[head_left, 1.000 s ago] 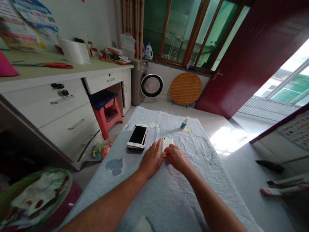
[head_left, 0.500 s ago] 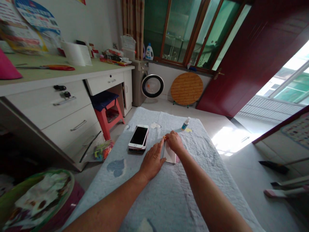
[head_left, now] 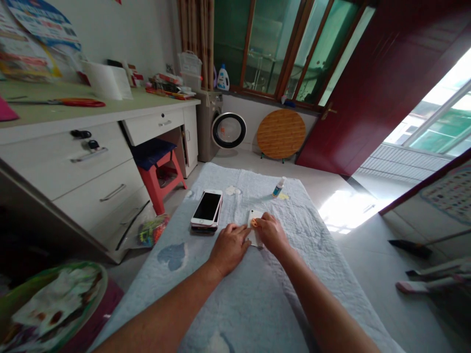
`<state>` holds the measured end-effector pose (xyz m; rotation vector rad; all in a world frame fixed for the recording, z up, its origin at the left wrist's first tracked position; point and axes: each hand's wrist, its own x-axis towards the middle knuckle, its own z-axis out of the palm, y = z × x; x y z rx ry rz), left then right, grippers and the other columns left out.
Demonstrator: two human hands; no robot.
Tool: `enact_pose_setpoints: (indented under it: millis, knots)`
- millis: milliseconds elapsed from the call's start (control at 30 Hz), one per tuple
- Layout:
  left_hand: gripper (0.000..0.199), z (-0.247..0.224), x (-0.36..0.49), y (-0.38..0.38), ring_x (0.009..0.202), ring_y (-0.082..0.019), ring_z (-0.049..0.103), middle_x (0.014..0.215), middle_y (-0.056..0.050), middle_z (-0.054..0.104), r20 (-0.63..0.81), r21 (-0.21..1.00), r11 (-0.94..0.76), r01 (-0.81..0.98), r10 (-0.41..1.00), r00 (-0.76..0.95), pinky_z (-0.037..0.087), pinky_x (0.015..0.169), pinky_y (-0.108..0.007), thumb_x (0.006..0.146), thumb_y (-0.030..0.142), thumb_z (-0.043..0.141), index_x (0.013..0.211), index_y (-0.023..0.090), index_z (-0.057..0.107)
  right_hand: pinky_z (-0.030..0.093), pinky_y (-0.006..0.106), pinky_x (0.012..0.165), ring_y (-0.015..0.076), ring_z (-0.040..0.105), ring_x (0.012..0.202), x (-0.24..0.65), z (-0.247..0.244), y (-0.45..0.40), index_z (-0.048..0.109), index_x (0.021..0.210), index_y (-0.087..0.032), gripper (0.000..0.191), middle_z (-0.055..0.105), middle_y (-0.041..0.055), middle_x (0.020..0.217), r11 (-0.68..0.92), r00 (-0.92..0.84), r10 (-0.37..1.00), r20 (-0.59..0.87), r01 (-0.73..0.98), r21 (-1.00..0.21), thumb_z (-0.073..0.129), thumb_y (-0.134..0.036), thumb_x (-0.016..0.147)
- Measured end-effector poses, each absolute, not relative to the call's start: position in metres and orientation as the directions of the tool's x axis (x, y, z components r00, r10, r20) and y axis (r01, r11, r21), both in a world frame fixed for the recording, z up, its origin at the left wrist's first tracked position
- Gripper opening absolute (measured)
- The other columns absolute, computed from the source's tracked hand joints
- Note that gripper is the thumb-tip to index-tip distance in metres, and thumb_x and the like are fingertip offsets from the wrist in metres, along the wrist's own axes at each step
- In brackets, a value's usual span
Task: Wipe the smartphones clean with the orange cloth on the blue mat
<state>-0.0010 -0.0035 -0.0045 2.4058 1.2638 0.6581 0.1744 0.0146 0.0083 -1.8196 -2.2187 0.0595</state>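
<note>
A white phone [head_left: 254, 237] lies back up on the blue cloth-covered table [head_left: 235, 304], its camera at the far end. My right hand [head_left: 271, 232] is closed on a small orange cloth [head_left: 253, 223], pressed on the phone's back. At the phone's left edge rests my left hand [head_left: 228, 249], fingers bent and touching it; whether it grips the edge is hard to see. Left of my hands is a stack of phones, the top one white [head_left: 207, 208] with a dark screen. A small spray bottle [head_left: 278, 187] stands near the far right corner of the table.
A desk [head_left: 154, 105] with scissors and a paper roll runs along the left. Beside the table are a red stool [head_left: 162, 176] and a bin [head_left: 106, 289] of waste. A washing machine [head_left: 209, 125] with its door open, a round wooden board [head_left: 281, 134] and a red door are behind.
My right hand has moved nearer with the orange cloth, uncovering the phone's far end and camera. My left hand has drawn back slightly, its fingers more bent. The whole view has shifted a little.
</note>
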Motion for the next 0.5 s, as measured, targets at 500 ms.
enact_pose_setpoints:
  millis: [500]
  knots:
    - [0.04, -0.009, -0.002, -0.002, 0.114, -0.026, 0.049, 0.131, -0.003, 0.059, 0.252, 0.472, -0.566, 0.677, 0.822, 0.511, 0.04, 0.097, -0.039, 0.087, 0.039, 0.059, 0.124, 0.024, 0.059, 0.036, 0.021, 0.066, 0.0121, 0.053, 0.072, 0.176, 0.011, -0.032, 0.07, 0.081, -0.02, 0.025, 0.056, 0.0024, 0.079, 0.254, -0.195, 0.961, 0.195, 0.899, -0.356, 0.047, -0.021, 0.092]
